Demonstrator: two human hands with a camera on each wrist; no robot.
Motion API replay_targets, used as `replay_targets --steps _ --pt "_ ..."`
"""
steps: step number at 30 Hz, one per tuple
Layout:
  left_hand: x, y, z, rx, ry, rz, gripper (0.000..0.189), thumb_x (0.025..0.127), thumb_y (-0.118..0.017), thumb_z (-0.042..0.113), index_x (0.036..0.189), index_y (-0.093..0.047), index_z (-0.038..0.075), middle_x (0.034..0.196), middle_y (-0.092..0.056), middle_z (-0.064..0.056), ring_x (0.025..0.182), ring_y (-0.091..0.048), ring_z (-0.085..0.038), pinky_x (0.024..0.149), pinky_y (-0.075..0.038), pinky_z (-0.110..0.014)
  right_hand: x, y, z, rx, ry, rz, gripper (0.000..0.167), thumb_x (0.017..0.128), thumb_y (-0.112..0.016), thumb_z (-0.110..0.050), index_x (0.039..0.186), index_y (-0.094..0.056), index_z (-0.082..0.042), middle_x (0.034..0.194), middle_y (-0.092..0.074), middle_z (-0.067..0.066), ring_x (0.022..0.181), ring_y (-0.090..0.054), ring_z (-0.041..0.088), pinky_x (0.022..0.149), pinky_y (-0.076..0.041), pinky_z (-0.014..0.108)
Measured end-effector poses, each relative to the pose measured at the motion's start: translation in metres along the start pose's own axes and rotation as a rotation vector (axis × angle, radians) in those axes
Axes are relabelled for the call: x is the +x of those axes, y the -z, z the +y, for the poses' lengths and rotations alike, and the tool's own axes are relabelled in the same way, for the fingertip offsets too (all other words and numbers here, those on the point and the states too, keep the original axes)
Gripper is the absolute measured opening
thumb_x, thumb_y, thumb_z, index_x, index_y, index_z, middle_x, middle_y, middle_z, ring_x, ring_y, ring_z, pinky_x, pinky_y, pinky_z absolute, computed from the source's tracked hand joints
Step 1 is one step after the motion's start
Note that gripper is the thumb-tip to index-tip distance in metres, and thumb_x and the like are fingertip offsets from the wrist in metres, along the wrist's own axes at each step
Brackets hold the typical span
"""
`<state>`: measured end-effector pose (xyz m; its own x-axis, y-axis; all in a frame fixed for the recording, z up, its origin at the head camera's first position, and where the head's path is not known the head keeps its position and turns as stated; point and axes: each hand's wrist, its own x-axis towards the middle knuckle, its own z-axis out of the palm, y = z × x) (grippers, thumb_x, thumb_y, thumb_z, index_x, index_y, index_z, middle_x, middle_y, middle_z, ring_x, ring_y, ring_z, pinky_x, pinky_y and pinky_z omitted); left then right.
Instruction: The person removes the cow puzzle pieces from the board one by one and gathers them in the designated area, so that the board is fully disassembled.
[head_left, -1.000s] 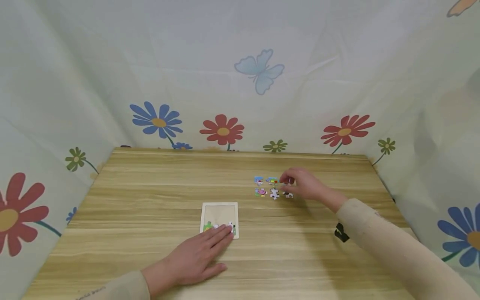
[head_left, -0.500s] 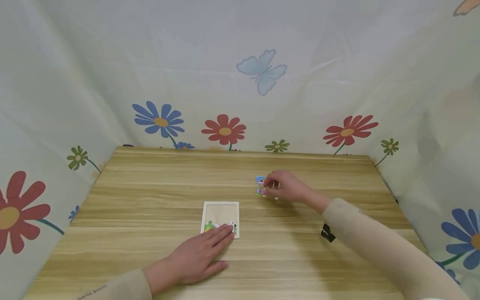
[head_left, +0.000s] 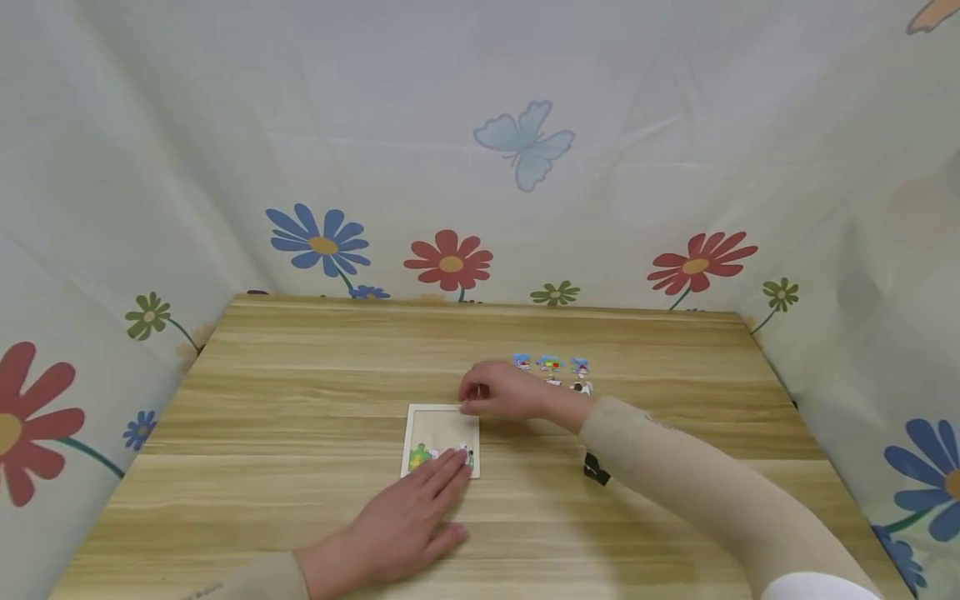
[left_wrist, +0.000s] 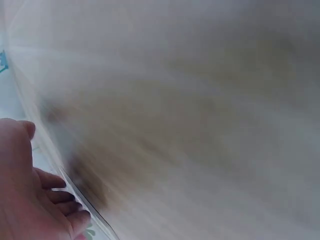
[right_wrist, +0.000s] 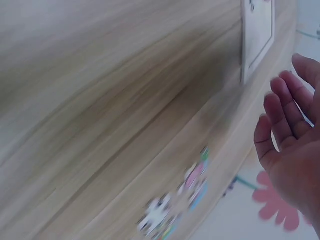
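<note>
My left hand (head_left: 397, 521) lies with straight fingers over the lower part of a small white-framed puzzle tray (head_left: 412, 425). A green puzzle piece (head_left: 419, 454) and parts of others show in the tray's bottom row; the fingers hide some of that row. Above the tray's upper right corner hovers my right hand (head_left: 506, 390), its fingers loosely bent. In the right wrist view no piece shows between its thumb and fingers. Loose pieces lie to its right, among them a blue-edged one (head_left: 580, 367) and a white-and-black one (head_left: 581, 387). A pink piece (right_wrist: 194, 176) lies beside them.
The wooden table (head_left: 315, 375) carries everything and meets a flower-printed cloth (head_left: 637, 167) at its back and sides. A small black object (head_left: 596, 468) shows under the right forearm.
My right hand has swept left from over the loose pieces to the tray's upper right corner, uncovering the right-hand pieces. My left hand has stayed on the tray.
</note>
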<state>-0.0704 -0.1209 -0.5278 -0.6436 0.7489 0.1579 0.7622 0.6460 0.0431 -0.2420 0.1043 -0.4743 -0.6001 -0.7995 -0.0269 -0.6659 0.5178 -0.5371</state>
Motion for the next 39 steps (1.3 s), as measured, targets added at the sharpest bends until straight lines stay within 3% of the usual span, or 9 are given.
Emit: replay_targets --steps 7,14,21,27,39 --pt "-0.004 -0.003 0.009 0.003 0.072 -0.021 0.074 0.112 -0.046 0.052 0.160 -0.043 -0.005 0.168 -0.039 -0.023 0.157 -0.036 -0.035 0.126 -0.037 -0.046 0.029 -0.017 -0.019 0.011 0.003 -0.141 0.015 0.105 -0.071 -0.024 0.114 -0.077 -0.014 0.100 -0.069 -0.007 0.090 -0.060 0.007 0.085 -0.052 0.022" --pt "-0.004 -0.007 0.013 0.061 0.055 -0.011 0.073 0.112 -0.047 0.050 0.158 -0.045 -0.006 0.167 -0.041 -0.024 0.156 -0.039 -0.035 0.124 -0.039 -0.045 0.040 -0.030 -0.028 0.033 0.033 -0.226 0.014 0.106 -0.070 -0.024 0.111 -0.078 -0.015 0.096 -0.068 -0.010 0.087 -0.059 0.005 0.083 -0.051 0.018" --pt "-0.005 -0.010 0.012 0.116 0.027 0.014 0.073 0.113 -0.045 0.050 0.158 -0.046 -0.007 0.165 -0.043 -0.025 0.155 -0.041 -0.033 0.123 -0.040 -0.043 0.039 -0.034 -0.035 0.095 0.052 -0.270 0.014 0.107 -0.068 -0.020 0.110 -0.080 -0.013 0.094 -0.069 -0.011 0.085 -0.059 0.002 0.082 -0.051 0.017" --pt "-0.006 -0.011 0.011 0.106 0.034 0.001 0.074 0.113 -0.041 0.052 0.158 -0.045 -0.007 0.166 -0.041 -0.024 0.156 -0.040 -0.032 0.124 -0.040 -0.042 0.040 -0.037 -0.041 0.135 0.050 -0.302 0.015 0.107 -0.067 -0.017 0.107 -0.080 -0.012 0.087 -0.069 -0.011 0.079 -0.058 0.000 0.077 -0.051 0.016" --pt "-0.007 -0.010 0.010 0.121 0.029 0.007 0.075 0.113 -0.040 0.054 0.157 -0.046 -0.007 0.165 -0.043 -0.025 0.155 -0.040 -0.033 0.123 -0.040 -0.042 0.044 -0.044 -0.044 0.109 0.034 -0.287 0.010 0.106 -0.069 -0.019 0.100 -0.073 -0.012 0.086 -0.065 -0.010 0.076 -0.058 0.000 0.073 -0.051 0.015"
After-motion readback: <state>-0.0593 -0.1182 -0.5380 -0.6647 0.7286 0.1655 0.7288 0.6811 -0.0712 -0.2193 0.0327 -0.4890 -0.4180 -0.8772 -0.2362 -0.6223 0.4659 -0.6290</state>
